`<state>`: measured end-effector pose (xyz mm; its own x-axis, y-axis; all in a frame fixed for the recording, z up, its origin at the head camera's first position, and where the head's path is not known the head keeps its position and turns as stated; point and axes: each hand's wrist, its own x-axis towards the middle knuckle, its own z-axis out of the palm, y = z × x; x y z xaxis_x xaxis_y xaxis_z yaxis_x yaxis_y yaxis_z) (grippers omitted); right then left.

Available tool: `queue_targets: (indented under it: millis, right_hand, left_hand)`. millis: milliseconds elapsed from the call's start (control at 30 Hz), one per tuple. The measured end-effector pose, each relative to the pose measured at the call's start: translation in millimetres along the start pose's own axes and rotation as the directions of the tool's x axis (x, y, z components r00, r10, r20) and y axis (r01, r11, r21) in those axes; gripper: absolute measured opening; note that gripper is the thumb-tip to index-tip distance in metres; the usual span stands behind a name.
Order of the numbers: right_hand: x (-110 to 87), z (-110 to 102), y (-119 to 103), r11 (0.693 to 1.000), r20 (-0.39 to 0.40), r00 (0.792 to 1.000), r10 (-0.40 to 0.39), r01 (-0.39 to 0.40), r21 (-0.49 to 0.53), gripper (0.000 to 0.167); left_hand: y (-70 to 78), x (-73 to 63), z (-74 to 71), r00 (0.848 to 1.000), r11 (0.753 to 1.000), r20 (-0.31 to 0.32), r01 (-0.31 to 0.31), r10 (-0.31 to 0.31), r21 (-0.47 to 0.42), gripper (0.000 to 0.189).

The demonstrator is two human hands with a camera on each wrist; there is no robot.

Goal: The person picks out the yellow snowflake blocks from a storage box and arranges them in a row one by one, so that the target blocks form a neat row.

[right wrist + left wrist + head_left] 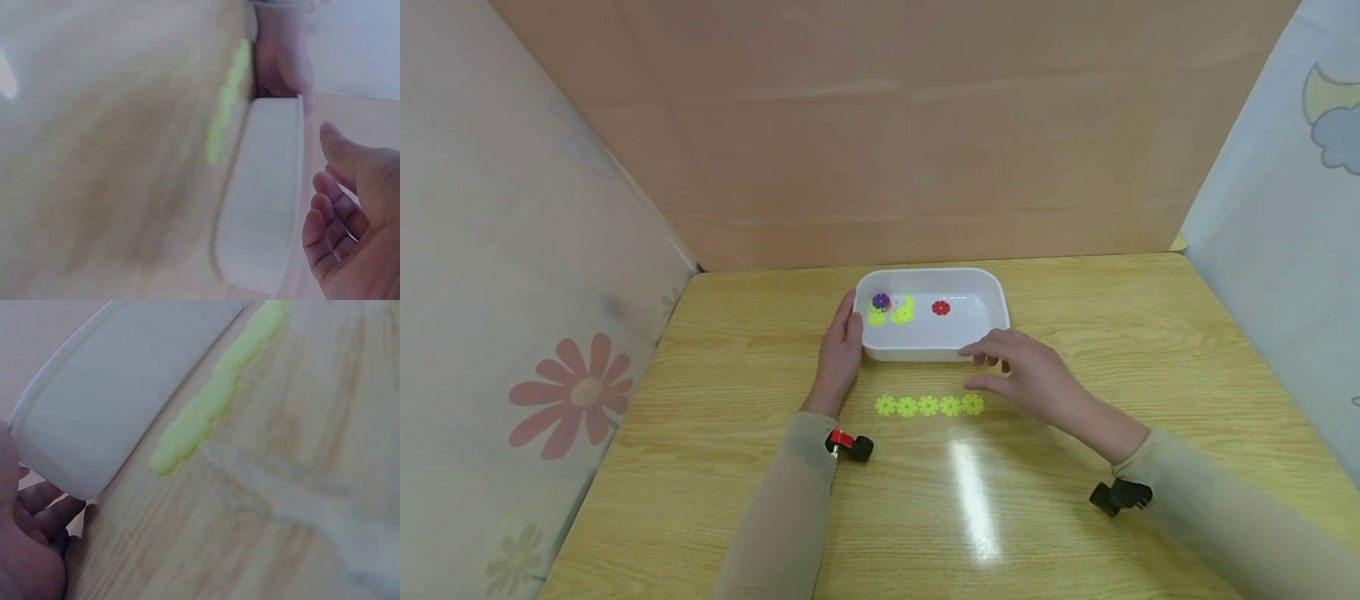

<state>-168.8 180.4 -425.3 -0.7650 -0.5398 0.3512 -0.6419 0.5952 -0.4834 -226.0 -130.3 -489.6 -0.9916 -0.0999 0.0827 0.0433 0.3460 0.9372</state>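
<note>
A white plastic tub [932, 354] stands on the table, my left hand [838, 354] gripping its left end with the thumb at the rim. In the left wrist view, fingers [59, 515] curl beside the tub's corner. Inside the tub lie a purple snowflake disc [881, 301], a red one [941, 308] and several yellow-green discs [902, 314]. Several more yellow-green discs [928, 406] form a straight row in front of it. My right hand [1030, 371] hovers by the tub's front right corner, fingers loosely bent and thumb apart, with nothing visible between them.
The wooden table [737, 358] reaches back to a tan panel [910, 133]. Pale patterned panels flank it, the left one [572, 275] with flowers. A bright reflection lies on the wood before the row.
</note>
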Motion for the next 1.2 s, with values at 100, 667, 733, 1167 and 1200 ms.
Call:
queue_targets:
  millis: [100,667,733,1167,1200]
  right_hand:
    - [13.5,-4,-1,1.0,-0.035,0.999,-0.016,0.017,0.016,0.042]
    - [89.1,11,13,0.989,-0.021,0.993,0.118,-0.116,0.087,0.056]
    - [96.6,14,15,0.989,-0.002,0.993,0.122,-0.121,0.08,0.057]
    - [125.3,37,32,0.975,0.107,0.975,0.193,-0.203,0.091,0.06]
    - [126.8,38,33,0.974,0.112,0.974,0.195,-0.206,0.097,0.06]
  left_hand:
    - [-0.1,-0.6,-0.3,1.0,1.0,-0.003,0.001,-0.001,-0.001,0.058]
    - [-0.8,-0.1,0.6,1.0,1.0,-0.004,0.001,-0.001,-0.007,0.058]
    - [-1.0,-0.2,0.5,1.0,1.0,-0.005,0.0,0.0,-0.005,0.058]
    - [-2.2,0.2,1.0,1.0,1.0,-0.006,0.0,0.0,0.003,0.058]
    - [-2.0,0.3,1.0,1.0,1.0,-0.005,0.001,-0.001,0.002,0.058]
